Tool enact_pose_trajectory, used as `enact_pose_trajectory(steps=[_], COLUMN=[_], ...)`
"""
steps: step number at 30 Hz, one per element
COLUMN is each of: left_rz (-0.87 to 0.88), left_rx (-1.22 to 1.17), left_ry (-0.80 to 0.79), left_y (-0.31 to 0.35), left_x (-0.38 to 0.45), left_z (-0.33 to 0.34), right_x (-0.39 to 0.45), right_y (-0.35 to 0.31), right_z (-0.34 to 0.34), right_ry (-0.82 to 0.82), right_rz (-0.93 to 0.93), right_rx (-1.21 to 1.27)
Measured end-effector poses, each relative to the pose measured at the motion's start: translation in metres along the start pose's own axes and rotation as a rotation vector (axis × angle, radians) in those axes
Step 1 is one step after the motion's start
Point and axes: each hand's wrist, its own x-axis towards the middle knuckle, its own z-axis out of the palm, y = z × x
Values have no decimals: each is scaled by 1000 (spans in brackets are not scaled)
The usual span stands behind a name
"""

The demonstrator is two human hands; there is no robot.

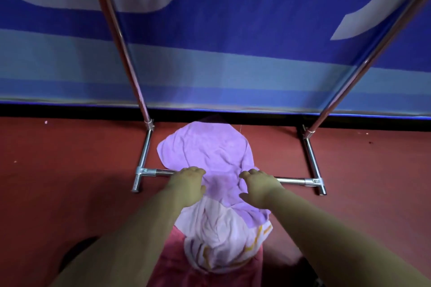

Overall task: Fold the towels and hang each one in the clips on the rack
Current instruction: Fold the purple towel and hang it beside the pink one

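Both hands lay flat on a purple towel at mid-frame.

The left hand (189,184) and right hand (258,187) pressed palms-down, fingers spread, gripping nothing, on the purple towel (205,149) draped over the rack (145,171)'s low crossbar, which hid its middle. Below lay a white towel (217,240) over a pink one, cut off by the frame's bottom edge. The clips were out of sight.
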Motion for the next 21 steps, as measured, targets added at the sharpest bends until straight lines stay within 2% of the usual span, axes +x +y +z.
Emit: enact_pose_trajectory(steps=[7, 11, 16, 21], left_rz=[-26, -61, -119, -104], left_rx=[-94, -141, -132, -84], left_ry=[-120, -158, -78, 20], left_y=[-2, 3, 2, -2], left_x=[56, 69, 77, 87], left_z=[69, 104, 130, 146], right_x=[72, 88, 100, 107], right_y=[-2, -5, -1, 5], right_z=[60, 92, 118, 126], right_ry=[-110, -64, 18, 75], right_rz=[22, -27, -27, -16], right_rx=[72, 7, 47, 109])
